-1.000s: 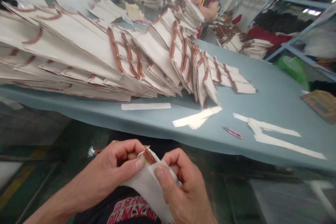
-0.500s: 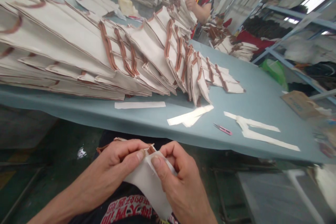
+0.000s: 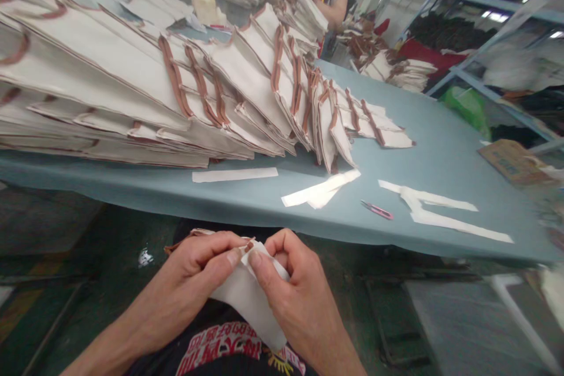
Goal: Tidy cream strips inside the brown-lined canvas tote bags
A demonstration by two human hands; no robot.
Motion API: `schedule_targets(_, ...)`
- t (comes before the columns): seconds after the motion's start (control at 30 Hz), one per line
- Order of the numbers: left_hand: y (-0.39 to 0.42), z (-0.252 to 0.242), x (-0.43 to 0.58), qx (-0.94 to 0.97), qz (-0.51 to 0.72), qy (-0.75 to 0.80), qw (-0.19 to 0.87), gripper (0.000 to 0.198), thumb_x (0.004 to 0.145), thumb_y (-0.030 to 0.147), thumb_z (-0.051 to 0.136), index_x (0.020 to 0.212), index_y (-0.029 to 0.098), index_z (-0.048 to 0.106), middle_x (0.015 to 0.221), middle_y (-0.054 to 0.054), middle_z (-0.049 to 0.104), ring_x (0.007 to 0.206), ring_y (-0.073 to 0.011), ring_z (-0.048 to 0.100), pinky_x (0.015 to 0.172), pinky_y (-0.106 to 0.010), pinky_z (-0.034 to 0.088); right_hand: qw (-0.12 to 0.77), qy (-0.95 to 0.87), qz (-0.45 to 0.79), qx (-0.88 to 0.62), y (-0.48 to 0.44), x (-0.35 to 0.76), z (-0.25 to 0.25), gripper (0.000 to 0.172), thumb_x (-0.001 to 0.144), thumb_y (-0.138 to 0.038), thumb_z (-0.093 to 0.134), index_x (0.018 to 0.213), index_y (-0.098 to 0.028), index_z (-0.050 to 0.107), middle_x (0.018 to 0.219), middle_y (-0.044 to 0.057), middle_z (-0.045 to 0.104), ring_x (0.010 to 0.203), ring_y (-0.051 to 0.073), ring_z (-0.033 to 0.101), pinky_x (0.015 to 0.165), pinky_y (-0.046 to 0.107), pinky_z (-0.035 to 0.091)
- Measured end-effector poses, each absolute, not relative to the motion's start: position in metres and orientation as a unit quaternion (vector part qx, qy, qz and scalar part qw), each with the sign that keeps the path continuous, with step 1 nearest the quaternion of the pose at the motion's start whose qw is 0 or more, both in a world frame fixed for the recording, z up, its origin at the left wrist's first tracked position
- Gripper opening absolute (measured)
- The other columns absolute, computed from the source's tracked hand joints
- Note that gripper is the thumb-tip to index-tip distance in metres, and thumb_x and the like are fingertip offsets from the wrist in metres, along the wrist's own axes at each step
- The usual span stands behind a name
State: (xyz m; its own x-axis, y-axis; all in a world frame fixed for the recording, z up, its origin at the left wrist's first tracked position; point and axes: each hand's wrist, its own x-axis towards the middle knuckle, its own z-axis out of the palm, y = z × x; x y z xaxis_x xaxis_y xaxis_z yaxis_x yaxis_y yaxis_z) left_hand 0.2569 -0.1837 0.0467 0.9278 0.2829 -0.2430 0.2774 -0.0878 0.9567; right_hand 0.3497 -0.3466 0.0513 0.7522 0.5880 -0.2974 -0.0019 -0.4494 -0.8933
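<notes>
Between my hands, above my lap, is a cream fabric piece [image 3: 247, 294] with brown edging. My left hand [image 3: 198, 273] is closed on it, thumb and fingers pinching near a small brown bit at the top. Close beside it my right hand [image 3: 293, 285] pinches the same fabric, thumb on top and fingers curled behind. The fabric's lower end hangs toward printed dark cloth [image 3: 224, 346] with red and white lettering. Part of the piece is hidden behind my left hand, where a brown strip end sticks out.
Overlapping cream fabric pieces with brown edging [image 3: 247, 64] cover much of the blue-grey table [image 3: 423, 170]. White strips [image 3: 317, 188] and pink-handled thread snips [image 3: 376, 210] lie near its front edge. A cardboard box [image 3: 513, 163] is at the right. Across the table a person [image 3: 335, 9] handles similar fabric.
My view has shifted slightly. Both hands keep their pinch on the fabric piece, and the small brown bit between them shows less. The person opposite has lowered a hand a little.
</notes>
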Motion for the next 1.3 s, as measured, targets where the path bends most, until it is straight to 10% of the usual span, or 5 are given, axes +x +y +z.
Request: schedule_targets(1.3,-0.206,0.033,0.246,0.790,0.151,0.173,0.569,0.028,0.088,0.019,0.059,0.086,0.025,0.087,0.072,0.005,0.078,0.062,-0.0138,0.068,0.059,-0.018,0.049,0.587,-0.156,0.417,-0.677,-0.344,0.347,0.025,0.040,0.089,-0.059,0.063,0.074,-0.024,0.049,0.059,-0.008,0.042,0.053,0.010,0.034,0.049,0.024,0.025)
